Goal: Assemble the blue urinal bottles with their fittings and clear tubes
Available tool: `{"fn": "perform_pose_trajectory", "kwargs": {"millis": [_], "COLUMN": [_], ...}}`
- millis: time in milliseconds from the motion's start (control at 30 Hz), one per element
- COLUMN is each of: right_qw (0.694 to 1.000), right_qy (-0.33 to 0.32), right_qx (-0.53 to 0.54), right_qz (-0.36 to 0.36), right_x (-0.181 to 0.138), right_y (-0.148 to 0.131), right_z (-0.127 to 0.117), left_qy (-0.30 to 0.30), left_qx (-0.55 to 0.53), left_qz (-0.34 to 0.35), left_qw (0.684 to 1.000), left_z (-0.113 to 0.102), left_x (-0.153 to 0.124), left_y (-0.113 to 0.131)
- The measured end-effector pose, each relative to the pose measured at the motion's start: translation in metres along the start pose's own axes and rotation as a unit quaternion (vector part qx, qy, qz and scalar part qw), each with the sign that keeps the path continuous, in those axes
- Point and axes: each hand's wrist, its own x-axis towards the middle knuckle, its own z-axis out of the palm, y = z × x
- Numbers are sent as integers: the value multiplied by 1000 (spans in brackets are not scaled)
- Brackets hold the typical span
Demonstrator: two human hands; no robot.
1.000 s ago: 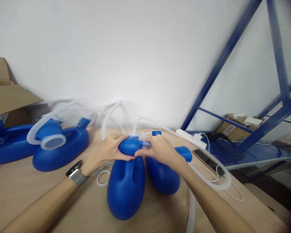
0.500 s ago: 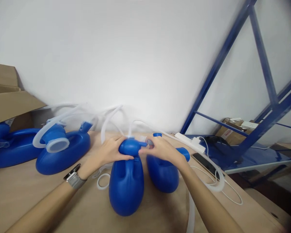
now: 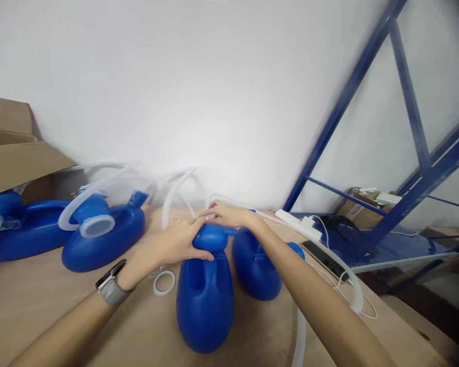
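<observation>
A blue plastic urinal bottle (image 3: 205, 311) stands in the middle of the table, its rounded head turned so that a short spout points right. My left hand (image 3: 179, 240) is closed around the left side of this head, thumb across the front. Over the far top edge of the head lies my right hand (image 3: 229, 215), fingers bent close to the left fingertips; what they pinch is hidden. A second blue bottle (image 3: 254, 270) rests just right, partly behind my right forearm. On the table to the left lies a white ring (image 3: 164, 283), with a clear piece partly hidden beside it.
More blue bottles (image 3: 103, 250) with clear hoses (image 3: 72, 210) lie at the left by an open cardboard box (image 3: 26, 165). To the right are a power strip (image 3: 298, 224), a phone (image 3: 325, 260), cables and a hose. A blue metal frame (image 3: 344, 102) rises beyond the table edge.
My right hand has left the spout on the head's right side and moved left to its far top. My left hand keeps its hold. The bottle appears slightly nearer and further right.
</observation>
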Motion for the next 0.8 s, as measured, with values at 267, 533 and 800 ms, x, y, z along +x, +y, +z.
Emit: {"fn": "perform_pose_trajectory", "kwargs": {"millis": [267,533,800], "right_qw": [990,976,978], "right_qy": [-4,-17,-75], "right_qx": [-120,-149,-110], "right_qz": [-77,-159,-163], "right_x": [-4,-3,17], "right_y": [7,15,19], "right_z": [1,12,7], "left_qy": [-17,-51,-31], "left_qx": [-2,23,-14], "left_qz": [85,82,83], "left_qw": [996,995,996], "left_z": [-3,2,-2], "left_x": [-14,-14,-17], "left_y": [-23,-21,-20]}}
